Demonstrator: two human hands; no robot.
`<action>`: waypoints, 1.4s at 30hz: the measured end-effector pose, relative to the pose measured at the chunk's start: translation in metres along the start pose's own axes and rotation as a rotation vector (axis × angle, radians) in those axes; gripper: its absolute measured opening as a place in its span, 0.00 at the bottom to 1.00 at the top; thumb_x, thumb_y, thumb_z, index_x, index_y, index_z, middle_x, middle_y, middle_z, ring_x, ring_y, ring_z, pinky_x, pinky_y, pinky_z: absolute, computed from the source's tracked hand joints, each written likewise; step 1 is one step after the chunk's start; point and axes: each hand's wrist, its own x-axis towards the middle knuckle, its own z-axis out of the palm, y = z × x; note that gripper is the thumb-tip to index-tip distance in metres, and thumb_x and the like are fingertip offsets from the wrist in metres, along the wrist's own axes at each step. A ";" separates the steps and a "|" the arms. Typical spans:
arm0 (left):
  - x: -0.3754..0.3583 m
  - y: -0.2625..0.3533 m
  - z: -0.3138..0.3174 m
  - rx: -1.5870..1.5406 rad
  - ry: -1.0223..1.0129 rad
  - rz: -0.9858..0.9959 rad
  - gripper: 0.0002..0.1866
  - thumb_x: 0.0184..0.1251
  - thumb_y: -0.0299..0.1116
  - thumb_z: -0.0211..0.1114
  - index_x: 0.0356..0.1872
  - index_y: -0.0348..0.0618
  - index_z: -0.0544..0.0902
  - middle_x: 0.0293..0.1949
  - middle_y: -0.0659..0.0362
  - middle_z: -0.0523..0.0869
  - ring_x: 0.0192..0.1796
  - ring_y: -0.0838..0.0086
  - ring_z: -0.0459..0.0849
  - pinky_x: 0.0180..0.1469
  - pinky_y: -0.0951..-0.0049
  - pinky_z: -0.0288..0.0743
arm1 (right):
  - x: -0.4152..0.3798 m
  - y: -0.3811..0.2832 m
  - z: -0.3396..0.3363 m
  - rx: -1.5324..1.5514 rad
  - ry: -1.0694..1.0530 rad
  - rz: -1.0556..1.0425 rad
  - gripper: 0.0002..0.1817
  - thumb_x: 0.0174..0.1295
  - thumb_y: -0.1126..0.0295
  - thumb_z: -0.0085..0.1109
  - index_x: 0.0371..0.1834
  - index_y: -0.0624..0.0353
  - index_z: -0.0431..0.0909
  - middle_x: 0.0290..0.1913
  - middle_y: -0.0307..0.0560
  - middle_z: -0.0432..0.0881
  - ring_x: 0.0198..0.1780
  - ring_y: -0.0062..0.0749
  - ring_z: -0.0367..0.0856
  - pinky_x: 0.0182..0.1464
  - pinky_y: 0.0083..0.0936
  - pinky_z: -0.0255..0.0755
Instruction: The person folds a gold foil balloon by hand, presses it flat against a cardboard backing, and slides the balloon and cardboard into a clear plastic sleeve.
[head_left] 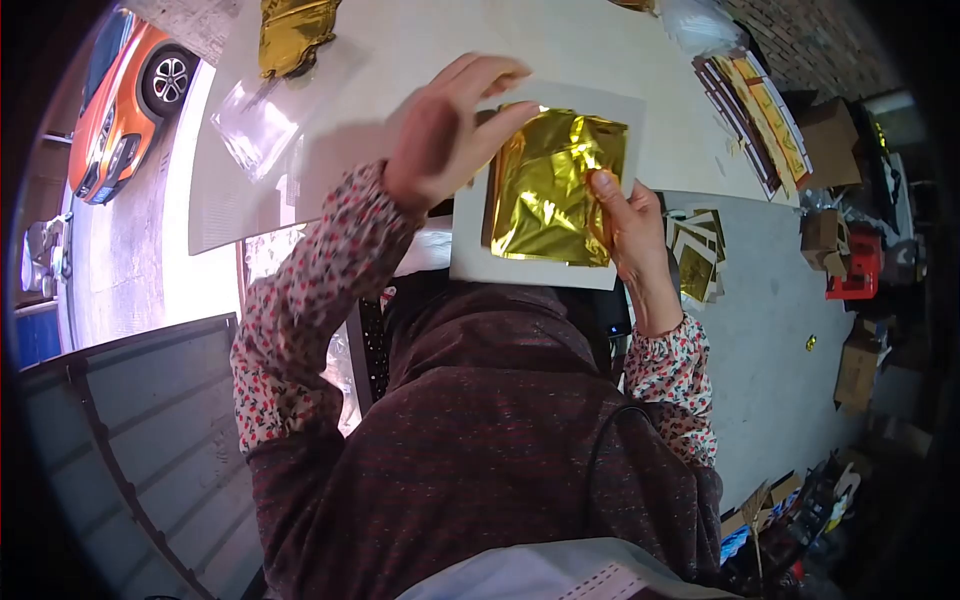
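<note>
A shiny gold foil sheet or packet [560, 190] lies on a white board [550, 272] at the table's front edge, above the lap. My right hand [636, 222] grips the foil's right side with the thumb on top; its other fingers are partly hidden. To the upper left, my left hand [450, 125] is raised with thumb and fingers apart, slightly blurred. Its thumb tip is near the foil's top left edge; whether it touches is unclear.
On the pale table [380, 60] are more gold foil [297, 35], clear plastic [255, 130] and a stack of printed strips [755, 120]. Gold-and-white cards [697, 260] lie low at right. Cardboard boxes [828, 240] and a red crate [858, 265] stand further right. An orange car [125, 105] is at left.
</note>
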 end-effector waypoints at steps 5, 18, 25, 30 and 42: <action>-0.065 0.015 -0.032 -0.275 -0.228 -0.453 0.14 0.66 0.18 0.67 0.52 0.34 0.82 0.46 0.53 0.86 0.45 0.77 0.87 0.45 0.78 0.81 | 0.002 0.000 0.008 0.096 0.160 -0.160 0.14 0.75 0.67 0.59 0.56 0.64 0.81 0.49 0.40 0.85 0.45 0.19 0.80 0.48 0.22 0.76; -0.111 0.033 0.029 -0.581 0.335 -0.432 0.18 0.71 0.15 0.60 0.60 0.32 0.73 0.44 0.57 0.87 0.45 0.81 0.85 0.45 0.82 0.76 | -0.006 0.010 0.037 0.011 0.243 -0.325 0.13 0.75 0.63 0.59 0.53 0.61 0.81 0.48 0.37 0.84 0.48 0.18 0.80 0.52 0.21 0.75; -0.116 0.027 0.039 -0.620 0.371 -0.443 0.18 0.72 0.17 0.61 0.61 0.31 0.72 0.46 0.57 0.85 0.39 0.83 0.83 0.42 0.82 0.76 | -0.001 0.015 0.044 0.146 0.234 -0.285 0.14 0.75 0.63 0.59 0.54 0.61 0.79 0.48 0.37 0.84 0.47 0.18 0.80 0.51 0.20 0.75; -0.115 0.034 0.031 -0.749 0.352 -0.535 0.19 0.72 0.19 0.62 0.62 0.31 0.72 0.48 0.56 0.85 0.38 0.83 0.82 0.41 0.82 0.77 | -0.003 0.012 0.051 0.172 0.214 -0.274 0.13 0.75 0.63 0.59 0.53 0.60 0.79 0.47 0.35 0.83 0.45 0.17 0.80 0.49 0.20 0.75; -0.111 0.042 0.033 -0.777 0.348 -0.556 0.14 0.72 0.20 0.62 0.57 0.33 0.75 0.42 0.60 0.84 0.33 0.84 0.81 0.33 0.82 0.76 | -0.003 0.013 0.056 0.153 0.235 -0.311 0.12 0.77 0.63 0.57 0.51 0.61 0.81 0.45 0.35 0.84 0.44 0.14 0.77 0.49 0.18 0.72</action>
